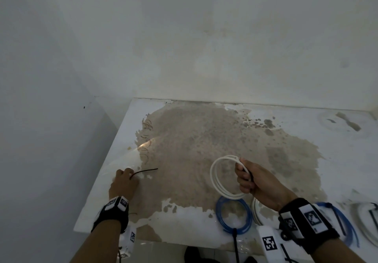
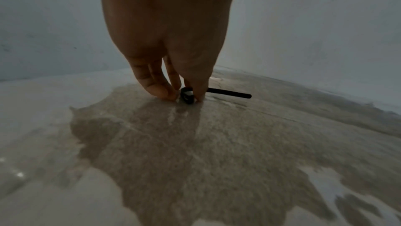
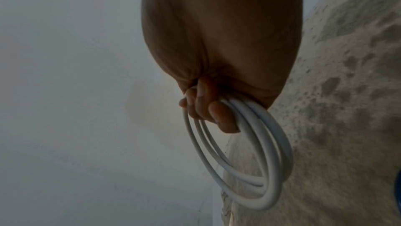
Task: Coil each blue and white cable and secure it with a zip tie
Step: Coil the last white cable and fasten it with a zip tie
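Black plastic first: near the desk's (image 1: 98,183) left edge my left hand (image 1: 122,183) pinches the head end of a zip tie (image 1: 145,171) against the surface, its tail pointing toward the middle. Right of centre, my right hand (image 1: 253,181) curls round the coiled white cable (image 1: 216,179), held up off the desk. By the front edge below it lies a blue cable (image 1: 233,213), coiled and tied.
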`<state>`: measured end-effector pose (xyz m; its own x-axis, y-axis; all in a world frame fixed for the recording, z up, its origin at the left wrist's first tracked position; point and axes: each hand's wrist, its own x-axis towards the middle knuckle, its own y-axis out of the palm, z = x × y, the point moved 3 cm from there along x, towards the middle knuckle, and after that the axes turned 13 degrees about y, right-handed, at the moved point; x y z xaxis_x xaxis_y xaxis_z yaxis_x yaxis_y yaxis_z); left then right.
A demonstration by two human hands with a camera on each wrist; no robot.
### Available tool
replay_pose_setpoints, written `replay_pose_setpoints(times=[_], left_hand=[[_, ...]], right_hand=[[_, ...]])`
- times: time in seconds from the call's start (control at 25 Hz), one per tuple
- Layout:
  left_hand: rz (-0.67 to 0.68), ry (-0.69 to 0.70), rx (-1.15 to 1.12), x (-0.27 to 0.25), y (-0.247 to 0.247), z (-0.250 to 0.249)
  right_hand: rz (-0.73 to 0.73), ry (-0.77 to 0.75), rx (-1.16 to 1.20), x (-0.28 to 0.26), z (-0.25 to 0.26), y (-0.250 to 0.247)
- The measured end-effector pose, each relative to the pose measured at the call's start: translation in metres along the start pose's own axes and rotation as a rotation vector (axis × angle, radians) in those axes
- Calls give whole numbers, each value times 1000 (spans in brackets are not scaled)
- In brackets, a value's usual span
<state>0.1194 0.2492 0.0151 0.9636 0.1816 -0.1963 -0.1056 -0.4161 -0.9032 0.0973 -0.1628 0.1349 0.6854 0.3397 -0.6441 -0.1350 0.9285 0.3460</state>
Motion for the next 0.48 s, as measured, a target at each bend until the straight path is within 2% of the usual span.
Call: replay_pose_setpoints(times=[0.16, 0.32, 0.4, 0.48], left_hand=[[63, 0, -83, -2, 10, -10], [-28, 51, -365, -12, 2, -56], [74, 104, -548, -19, -6, -96], [233, 216, -617, -28, -15, -140]], right_hand=[[-6, 5, -23, 0, -5, 0], [-19, -6, -36, -1, -4, 1], [-30, -21, -25, -1, -3, -3], [-54, -43, -19, -2, 1, -8]])
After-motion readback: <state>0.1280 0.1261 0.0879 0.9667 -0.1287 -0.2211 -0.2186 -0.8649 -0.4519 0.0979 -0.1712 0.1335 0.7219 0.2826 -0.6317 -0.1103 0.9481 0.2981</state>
